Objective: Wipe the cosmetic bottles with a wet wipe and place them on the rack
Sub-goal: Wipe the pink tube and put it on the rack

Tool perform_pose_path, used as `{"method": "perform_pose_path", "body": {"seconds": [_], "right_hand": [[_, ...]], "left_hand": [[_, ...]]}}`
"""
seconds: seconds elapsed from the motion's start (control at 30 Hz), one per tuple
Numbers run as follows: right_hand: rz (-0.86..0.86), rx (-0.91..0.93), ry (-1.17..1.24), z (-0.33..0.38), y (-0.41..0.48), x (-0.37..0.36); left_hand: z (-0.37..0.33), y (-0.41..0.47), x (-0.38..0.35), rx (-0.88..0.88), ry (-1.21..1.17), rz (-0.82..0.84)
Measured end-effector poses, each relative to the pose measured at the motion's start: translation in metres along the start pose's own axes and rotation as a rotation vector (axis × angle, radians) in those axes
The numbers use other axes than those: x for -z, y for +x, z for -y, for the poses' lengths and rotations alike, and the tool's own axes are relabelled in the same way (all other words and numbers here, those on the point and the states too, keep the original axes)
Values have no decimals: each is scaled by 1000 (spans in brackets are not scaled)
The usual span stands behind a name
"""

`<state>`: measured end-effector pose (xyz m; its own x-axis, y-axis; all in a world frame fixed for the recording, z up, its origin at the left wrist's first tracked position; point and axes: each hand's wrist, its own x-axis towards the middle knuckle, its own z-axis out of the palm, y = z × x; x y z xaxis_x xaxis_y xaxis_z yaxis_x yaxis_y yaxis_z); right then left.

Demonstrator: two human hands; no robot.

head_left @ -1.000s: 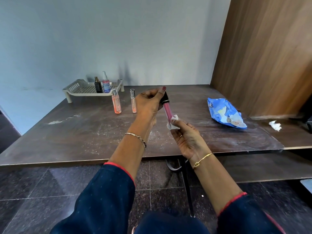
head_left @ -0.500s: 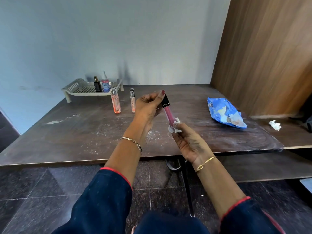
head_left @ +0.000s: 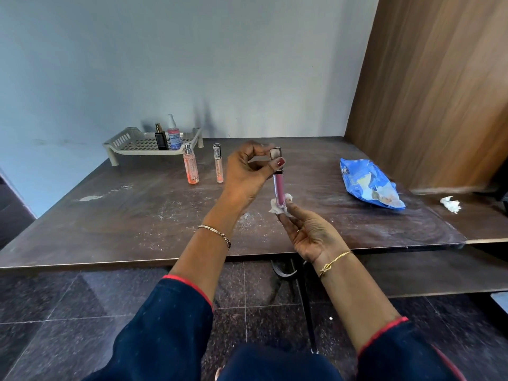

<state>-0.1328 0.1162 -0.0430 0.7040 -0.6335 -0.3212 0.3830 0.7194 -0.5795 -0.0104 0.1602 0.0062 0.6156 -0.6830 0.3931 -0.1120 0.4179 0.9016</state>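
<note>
Dusty brown bench (head_left: pixel 137 221) below a pale wall carries, far left, the cream rack (head_left: pixel 129 138) with a black bottle (head_left: pixel 161 138) and a spray bottle (head_left: pixel 174 136) standing on it, and just in front an orange bottle (head_left: pixel 191 167) and a slim clear tube (head_left: pixel 218 163) stand upright. At centre our left hand (head_left: pixel 244 177) pinches the dark cap of the pink gloss tube (head_left: pixel 279 188), upright above the bench, while our right hand (head_left: pixel 310 235) pinches the wet wipe (head_left: pixel 277 207) round its base. Further right lie a blue wipe packet (head_left: pixel 368 185) and a crumpled wipe (head_left: pixel 450 203).
</note>
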Motion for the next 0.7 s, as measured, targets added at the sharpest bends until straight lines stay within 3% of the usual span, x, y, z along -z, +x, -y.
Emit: {"method": "perform_pose_path", "body": {"seconds": [0.23, 0.7], "right_hand": [[10, -30, -4, 2, 4, -1], [79, -2, 14, -3, 7, 9]], "left_hand": [[2, -2, 1, 29, -40, 48], [11, -3, 15, 106, -260, -55]]}}
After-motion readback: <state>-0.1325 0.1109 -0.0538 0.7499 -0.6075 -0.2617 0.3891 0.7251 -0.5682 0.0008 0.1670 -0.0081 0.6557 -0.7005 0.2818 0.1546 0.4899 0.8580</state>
